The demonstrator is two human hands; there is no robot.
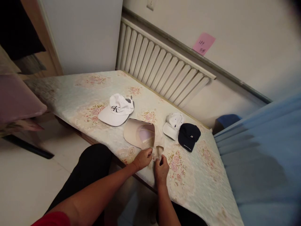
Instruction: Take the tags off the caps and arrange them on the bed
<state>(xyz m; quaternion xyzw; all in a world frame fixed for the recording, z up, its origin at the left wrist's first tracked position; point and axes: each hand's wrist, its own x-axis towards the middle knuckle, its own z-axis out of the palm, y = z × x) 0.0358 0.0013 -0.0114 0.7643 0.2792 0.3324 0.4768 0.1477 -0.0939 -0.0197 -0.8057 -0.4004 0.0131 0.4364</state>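
Observation:
A beige cap (141, 134) lies upside down on the floral bedspread (77, 94), its brim pointing away from me. My left hand (142, 158) and my right hand (161, 169) meet at the cap's back edge, both with fingers pinched on its rear strap. A white cap with a black logo (116, 110) rests beyond it to the left. To the right sit a small white cap (173, 125) and a dark navy cap (188, 135), side by side and touching.
A white radiator (162, 66) runs along the wall behind the bed, with a pink sticky note (203, 43) above it. A blue curtain (263, 157) hangs at the right. A pink cushion (18, 99) lies at the left.

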